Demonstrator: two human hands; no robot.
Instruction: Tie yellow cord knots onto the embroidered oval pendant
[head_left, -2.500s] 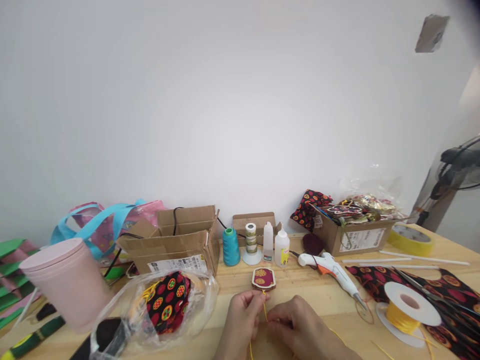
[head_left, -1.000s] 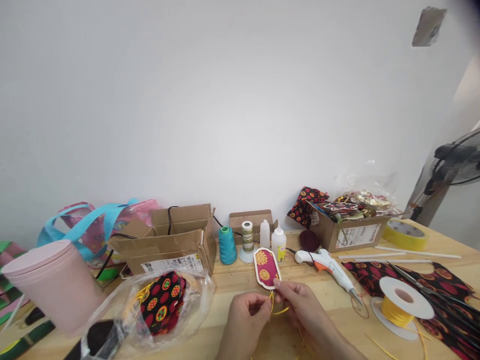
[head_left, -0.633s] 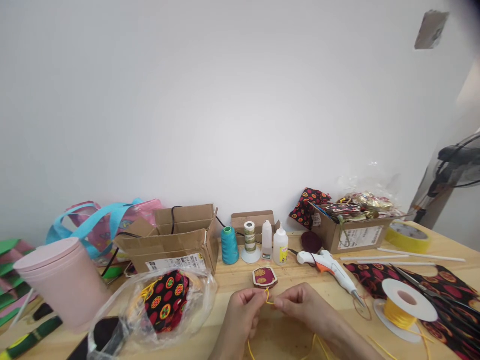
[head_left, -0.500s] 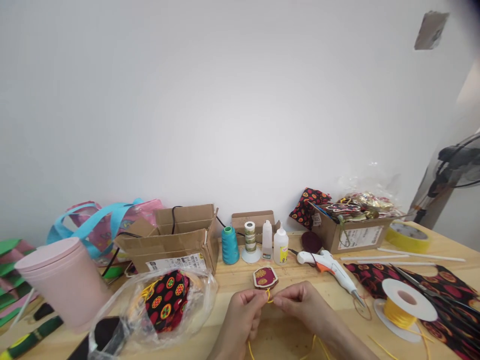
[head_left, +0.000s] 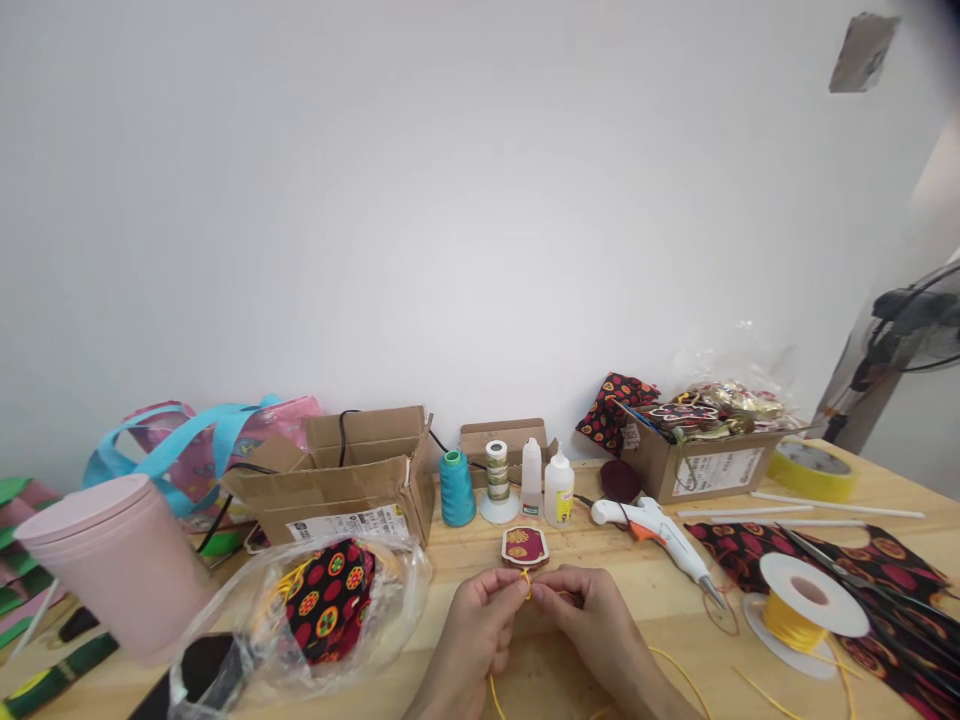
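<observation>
A small dark red ornament with gold motifs and a pale edge lies just beyond my fingertips. Yellow cord is looped and crossed at its near end. My left hand pinches the cord there between thumb and fingers. Close beside it, almost touching, my right hand also pinches the yellow cord. Loose tails of cord trail below both hands over the wooden table. The exact shape of the knot is partly hidden by my fingers.
To the right are a spool of yellow cord, a white glue gun, scissors on patterned fabric and a full cardboard box. Glue bottles and teal thread stand behind. A plastic bag and pink cup sit left.
My right hand has moved left, closer to my left hand, and the cord loop between them looks smaller. The ornament has shifted slightly left and up in view.
</observation>
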